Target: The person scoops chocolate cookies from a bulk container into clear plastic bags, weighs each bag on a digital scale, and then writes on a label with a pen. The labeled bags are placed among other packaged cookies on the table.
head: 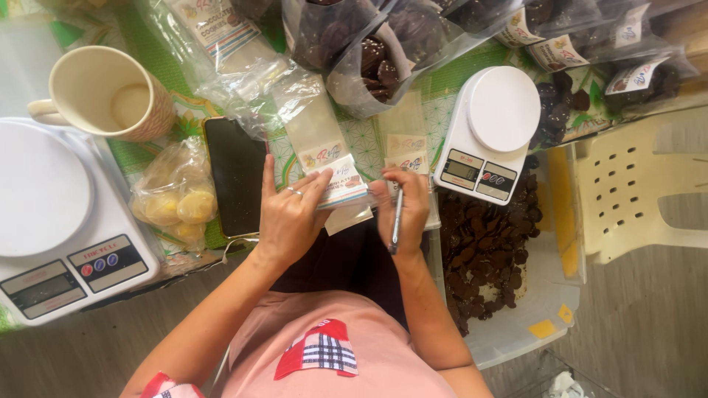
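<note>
My left hand lies flat with spread fingers on a clear plastic pouch with a printed label, pressing it against the table edge. My right hand grips a pen and its tip touches the pouch's label at the right side. A ring shows on a left finger. More empty labelled pouches lie just behind the hands.
A small white kitchen scale stands right of the hands; a larger one at left. A clear tub of dark cookies sits at the right. A mug, a bag of yellow pieces, a dark phone and filled cookie bags lie behind.
</note>
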